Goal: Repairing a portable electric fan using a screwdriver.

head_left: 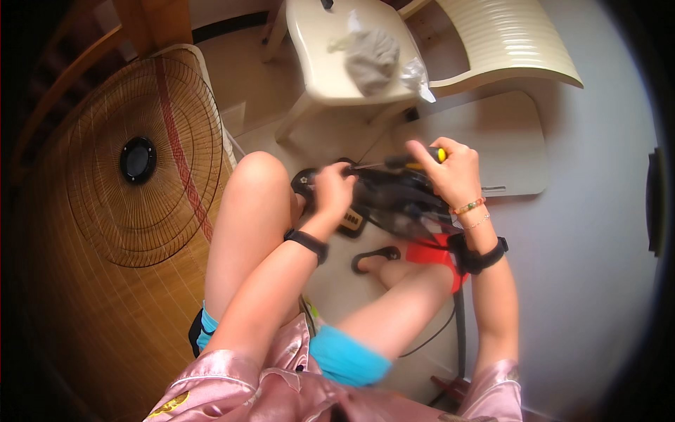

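Note:
My right hand [453,172] is closed around the black-and-yellow handle of a screwdriver [401,162], its thumb raised along the handle. The thin shaft points left toward my left hand [334,191], whose curled fingers grip the edge of a dark, glossy black part [397,200]. That part lies between my hands, above my legs, and is smeared by motion, so its exact kind is unclear. Where the screwdriver's tip ends is hard to make out by the left fingers. Something red [430,254] shows below the black part, next to my right wrist.
A round fan grille [179,91] with a black centre rests on a woven mat at the left. Ahead stands a cream chair [316,35] bearing a grey cloth [373,60] and a crumpled clear wrapper [416,76]. A pale panel [517,141] leans by the wall at right.

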Available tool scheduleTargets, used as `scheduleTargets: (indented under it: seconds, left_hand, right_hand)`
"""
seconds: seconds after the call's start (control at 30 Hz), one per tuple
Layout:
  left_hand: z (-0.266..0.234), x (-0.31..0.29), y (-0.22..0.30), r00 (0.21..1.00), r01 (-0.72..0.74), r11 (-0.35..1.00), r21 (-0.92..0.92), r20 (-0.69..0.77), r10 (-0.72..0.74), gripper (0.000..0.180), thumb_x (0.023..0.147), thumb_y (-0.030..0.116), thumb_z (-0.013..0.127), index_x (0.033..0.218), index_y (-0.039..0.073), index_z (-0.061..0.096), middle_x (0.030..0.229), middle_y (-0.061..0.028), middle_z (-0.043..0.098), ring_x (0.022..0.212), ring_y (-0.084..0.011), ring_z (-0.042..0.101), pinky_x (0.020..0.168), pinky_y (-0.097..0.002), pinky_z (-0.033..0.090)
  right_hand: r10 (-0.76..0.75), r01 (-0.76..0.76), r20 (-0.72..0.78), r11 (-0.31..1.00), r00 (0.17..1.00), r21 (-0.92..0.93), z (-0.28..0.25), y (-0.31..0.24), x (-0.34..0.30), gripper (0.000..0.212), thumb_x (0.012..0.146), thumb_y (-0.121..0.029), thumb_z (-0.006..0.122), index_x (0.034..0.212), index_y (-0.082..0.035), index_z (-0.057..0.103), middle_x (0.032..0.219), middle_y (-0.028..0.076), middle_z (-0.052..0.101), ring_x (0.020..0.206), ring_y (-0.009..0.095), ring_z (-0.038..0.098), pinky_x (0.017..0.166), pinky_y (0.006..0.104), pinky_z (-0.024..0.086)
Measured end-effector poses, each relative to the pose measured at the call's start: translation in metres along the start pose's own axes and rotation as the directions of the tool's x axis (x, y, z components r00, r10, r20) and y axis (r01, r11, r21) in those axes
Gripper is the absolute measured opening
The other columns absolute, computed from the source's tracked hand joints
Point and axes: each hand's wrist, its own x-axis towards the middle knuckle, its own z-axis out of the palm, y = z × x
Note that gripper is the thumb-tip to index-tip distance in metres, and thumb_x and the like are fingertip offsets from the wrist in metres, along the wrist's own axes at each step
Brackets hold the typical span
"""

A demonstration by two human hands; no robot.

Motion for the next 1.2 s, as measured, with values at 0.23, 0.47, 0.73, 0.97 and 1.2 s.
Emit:
scheduleTargets:
  seconds: [0.23, 0.47, 0.73, 0.97, 1.2]
  left_hand:
    - [-0.001, -0.001, 0.006, 0.990, -0.140, 0.958, 0.251, 0.021, 0.139, 0.043, 0.076, 0.011, 0.074, 0.116, 0.002, 0.062, 0.105, -0.0203, 0.066, 0.101, -0.0355, 0.064, 0.089, -0.0407, 0.051]
    - [-0.010, -0.017, 0.050, 0.802, -0.595, 0.718, 0.362, 0.202, 0.563, 0.070, 0.074, 0.008, 0.076, 0.137, 0.005, 0.047, 0.131, -0.0186, 0.051, 0.121, -0.0363, 0.048, 0.104, -0.0428, 0.042]
    - [-0.002, -0.035, 0.092, 0.410, -0.907, 0.347, 0.237, 0.318, 0.855, 0.039, 0.076, 0.000, 0.071, 0.114, 0.005, 0.065, 0.109, -0.0092, 0.065, 0.101, -0.0274, 0.061, 0.085, -0.0376, 0.052]
    - [0.009, -0.040, 0.094, 0.374, -0.898, 0.258, 0.357, 0.307, 0.875, 0.023, 0.075, -0.001, 0.070, 0.097, 0.003, 0.065, 0.092, -0.0087, 0.066, 0.085, -0.0259, 0.063, 0.075, -0.0354, 0.054]
    - [0.015, -0.044, 0.086, 0.403, -0.852, 0.222, 0.474, 0.323, 0.856, 0.016, 0.078, 0.003, 0.069, 0.091, 0.007, 0.062, 0.087, -0.0049, 0.066, 0.082, -0.0240, 0.065, 0.070, -0.0351, 0.053]
  right_hand:
    - [0.254, 0.059, -0.442, 0.812, 0.860, 0.580, -0.067, 0.018, -0.034, 0.020, 0.085, -0.021, 0.078, 0.088, -0.003, 0.068, 0.070, -0.008, 0.053, 0.059, 0.001, 0.039, 0.052, 0.0204, 0.031]
    - [0.466, 0.423, -0.809, 0.691, 0.359, 0.586, -0.120, 0.083, -0.094, 0.034, 0.101, -0.033, 0.048, 0.099, 0.001, 0.047, 0.097, 0.012, 0.052, 0.085, 0.025, 0.063, 0.081, 0.0381, 0.056]
    - [0.021, -0.038, -0.522, 0.999, 0.853, -0.023, -0.078, 0.152, -0.149, 0.025, 0.076, -0.006, 0.071, 0.101, -0.006, 0.068, 0.100, 0.012, 0.064, 0.093, 0.027, 0.065, 0.080, 0.0351, 0.053]
    - [0.045, -0.106, -0.378, 0.984, 0.925, -0.141, -0.031, 0.201, -0.175, 0.026, 0.076, -0.011, 0.070, 0.101, -0.013, 0.066, 0.095, 0.006, 0.063, 0.078, 0.031, 0.066, 0.066, 0.0383, 0.055]
    - [-0.029, -0.090, -0.410, 0.959, 0.912, -0.268, -0.015, 0.211, -0.169, 0.029, 0.072, -0.010, 0.075, 0.095, -0.012, 0.057, 0.092, 0.007, 0.059, 0.070, 0.032, 0.065, 0.058, 0.0403, 0.053]
